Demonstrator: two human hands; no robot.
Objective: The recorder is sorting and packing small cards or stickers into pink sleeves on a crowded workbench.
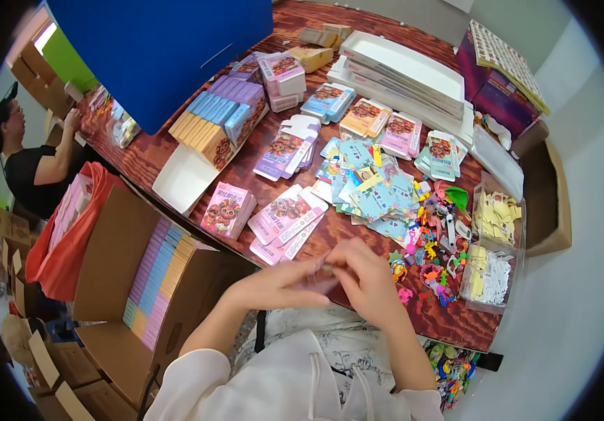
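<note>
My left hand (281, 284) and my right hand (368, 277) meet at the near edge of a dark wooden table (449, 323). Together they pinch a small pink packet (319, 279), mostly hidden by the fingers. Just beyond the hands lie flat pink and purple cartons (284, 217). A pile of light blue printed cards (368, 186) lies behind them. To the right of my right hand spreads a heap of small colourful plastic toys (435, 249).
An open cardboard box (116, 266) with pastel cartons on edge stands at my left. A clear tray of yellow and white slips (495, 249) sits at the right. White flat trays (403, 70) are stacked at the back. A blue board (161, 49) leans at the far left. Another person (31, 161) works at the table's left end.
</note>
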